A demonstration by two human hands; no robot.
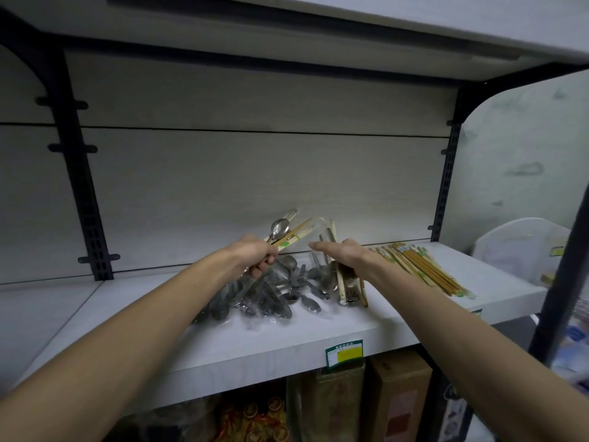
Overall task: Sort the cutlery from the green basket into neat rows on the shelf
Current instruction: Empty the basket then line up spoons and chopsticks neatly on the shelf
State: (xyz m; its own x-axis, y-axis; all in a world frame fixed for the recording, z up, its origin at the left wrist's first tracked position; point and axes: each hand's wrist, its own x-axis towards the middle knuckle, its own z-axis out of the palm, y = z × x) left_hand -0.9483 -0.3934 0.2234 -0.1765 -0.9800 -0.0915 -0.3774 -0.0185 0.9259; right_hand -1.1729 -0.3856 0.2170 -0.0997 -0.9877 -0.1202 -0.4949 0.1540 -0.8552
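The left hand (255, 255) grips a mixed bunch (288, 232) of a spoon and chopsticks, lifted off the shelf (287, 342), likely to separate them by kind. Below lies a heap of wrapped spoons (271, 298), crowding the middle. The right hand (345, 255), fingers straight, reaches over packets; a chopstick row (420, 269) lies right, no green basket visible.

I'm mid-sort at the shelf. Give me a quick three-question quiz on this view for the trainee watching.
1. True or false: the left hand grips a metal spoon and wooden chopsticks.
2. Which side of the grey pile of wrapped metal spoons holds the row of brown bamboo chopsticks: A left, B right?
3. Fill in: the right hand's fingers are ____.

Key: 1 true; 2 B; 3 straight, gripping nothing.
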